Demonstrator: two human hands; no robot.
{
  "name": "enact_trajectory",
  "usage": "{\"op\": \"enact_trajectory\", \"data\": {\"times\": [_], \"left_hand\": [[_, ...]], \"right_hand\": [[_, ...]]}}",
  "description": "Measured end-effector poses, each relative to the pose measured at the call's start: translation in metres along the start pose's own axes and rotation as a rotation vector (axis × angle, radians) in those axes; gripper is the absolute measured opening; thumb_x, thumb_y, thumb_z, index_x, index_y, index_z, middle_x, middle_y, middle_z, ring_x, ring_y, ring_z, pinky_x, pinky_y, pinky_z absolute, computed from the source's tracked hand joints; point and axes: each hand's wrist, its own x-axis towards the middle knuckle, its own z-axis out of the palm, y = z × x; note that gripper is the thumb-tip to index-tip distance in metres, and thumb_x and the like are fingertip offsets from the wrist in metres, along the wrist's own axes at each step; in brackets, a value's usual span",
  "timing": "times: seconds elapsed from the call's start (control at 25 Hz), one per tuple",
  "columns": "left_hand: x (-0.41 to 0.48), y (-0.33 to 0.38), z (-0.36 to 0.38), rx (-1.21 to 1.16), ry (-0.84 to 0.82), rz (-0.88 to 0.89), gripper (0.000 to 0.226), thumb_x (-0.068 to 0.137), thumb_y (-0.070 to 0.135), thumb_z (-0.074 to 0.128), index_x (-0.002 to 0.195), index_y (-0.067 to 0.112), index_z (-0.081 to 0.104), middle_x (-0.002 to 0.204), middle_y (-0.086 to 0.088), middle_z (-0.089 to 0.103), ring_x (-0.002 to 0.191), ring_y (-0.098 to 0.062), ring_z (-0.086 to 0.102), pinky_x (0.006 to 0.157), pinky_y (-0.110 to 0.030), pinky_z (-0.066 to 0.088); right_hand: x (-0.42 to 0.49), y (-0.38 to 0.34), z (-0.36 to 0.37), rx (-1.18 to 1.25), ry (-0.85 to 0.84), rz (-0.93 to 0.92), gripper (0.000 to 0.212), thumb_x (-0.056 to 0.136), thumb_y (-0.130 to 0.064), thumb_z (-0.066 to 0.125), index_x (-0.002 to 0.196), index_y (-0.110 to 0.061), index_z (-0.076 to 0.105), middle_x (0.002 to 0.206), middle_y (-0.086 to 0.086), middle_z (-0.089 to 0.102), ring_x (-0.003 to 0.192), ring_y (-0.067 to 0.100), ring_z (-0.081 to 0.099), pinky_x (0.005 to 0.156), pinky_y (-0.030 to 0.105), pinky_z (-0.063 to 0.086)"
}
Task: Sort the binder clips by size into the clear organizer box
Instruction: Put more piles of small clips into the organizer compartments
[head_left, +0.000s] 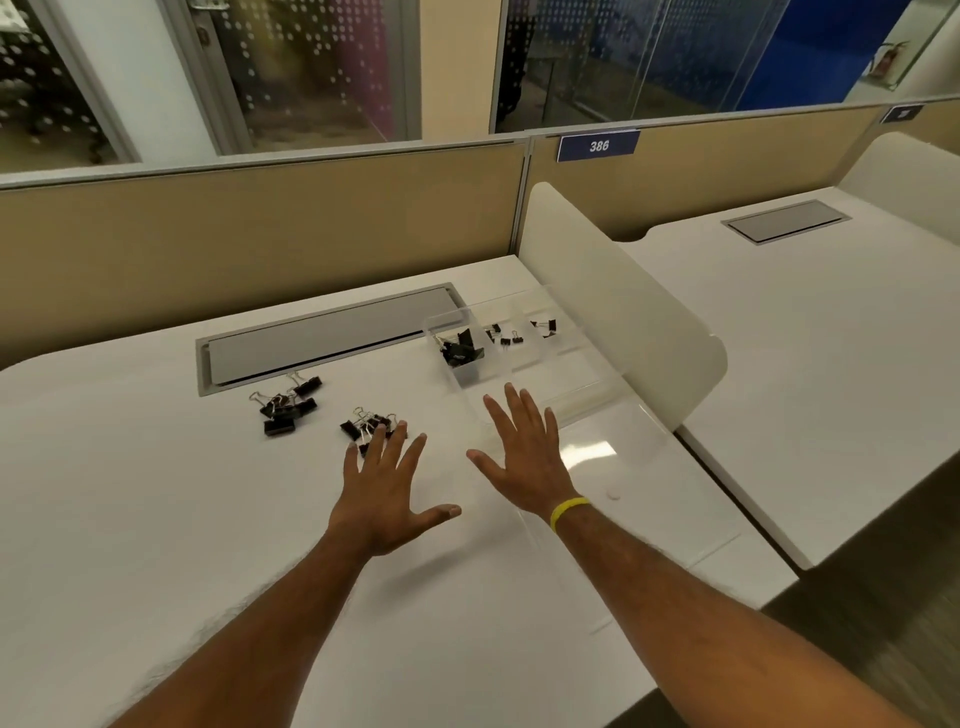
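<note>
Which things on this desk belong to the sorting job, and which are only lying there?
For the job: loose binder clips near the left hand; second loose pile; clear organizer box; large clips already in it; small clips in it.

Not part of it: grey cable hatch; desk divider; number sign 386.

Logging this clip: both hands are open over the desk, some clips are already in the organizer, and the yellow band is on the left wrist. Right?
Not quite. The head view shows the yellow band on the right hand wrist, not the left hand.
</note>
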Motion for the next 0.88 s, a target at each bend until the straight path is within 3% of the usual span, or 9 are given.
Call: {"op": "enact_trajectory", "data": {"times": [0.24,0.4,0.52,0.64,0.72,0.88], "left_hand": [[-0.041,-0.036,0.024,0.022,-0.072,-0.030,0.115,0.065,0.097,0.017,0.155,0.029,-0.003,0.162,-0.002,-0.016,0.148,-0.022,-0.019,0.118,-0.055,-0.010],[-0.053,-0.057,0.031,0.003,-0.093,-0.059,0.113,0.066,0.096,0.019,0.155,0.028,-0.002,0.162,-0.002,-0.015,0.149,-0.021,-0.017,0.118,-0.053,-0.009],[-0.046,-0.072,0.029,-0.001,-0.083,-0.084,0.110,0.069,0.093,0.018,0.155,0.027,0.000,0.163,-0.002,-0.012,0.149,-0.020,-0.013,0.118,-0.051,-0.007],[-0.032,-0.084,0.025,-0.036,-0.066,-0.100,0.105,0.073,0.088,0.019,0.155,0.025,0.005,0.163,-0.002,-0.007,0.150,-0.020,-0.008,0.119,-0.050,-0.002],[-0.019,-0.091,0.023,-0.068,-0.052,-0.125,0.096,0.081,0.081,0.029,0.155,0.023,0.007,0.164,-0.003,-0.003,0.150,-0.021,-0.003,0.120,-0.048,0.003],[0.013,-0.096,0.020,-0.142,-0.017,-0.159,0.086,0.090,0.059,0.049,0.154,0.017,0.010,0.163,-0.008,0.004,0.150,-0.024,0.005,0.121,-0.043,0.013]], "right_hand": [[-0.026,-0.049,0.033,0.068,0.006,-0.090,0.074,0.092,-0.057,0.039,0.154,-0.029,0.009,0.164,-0.002,-0.005,0.149,0.014,-0.013,0.120,0.041,-0.006],[-0.020,-0.073,0.048,0.093,-0.082,-0.115,0.074,0.094,-0.049,0.047,0.154,-0.025,0.013,0.164,0.000,0.000,0.150,0.017,-0.007,0.121,0.041,-0.002],[-0.002,-0.083,0.055,0.106,-0.122,-0.097,0.070,0.092,-0.044,0.053,0.151,-0.019,0.025,0.161,0.004,0.018,0.149,0.023,0.012,0.121,0.040,0.012],[0.026,-0.091,0.059,0.163,-0.108,-0.035,0.058,0.090,-0.042,0.057,0.140,-0.015,0.043,0.142,0.006,0.045,0.133,0.025,0.039,0.110,0.037,0.030],[0.046,-0.097,0.062,0.238,-0.119,0.029,0.055,0.090,-0.040,0.060,0.136,-0.013,0.046,0.134,0.007,0.050,0.125,0.026,0.044,0.104,0.038,0.035],[0.079,-0.098,0.070,0.325,-0.224,0.015,0.065,0.084,-0.033,0.070,0.139,-0.013,0.042,0.140,0.006,0.044,0.127,0.025,0.042,0.105,0.038,0.039]]}}
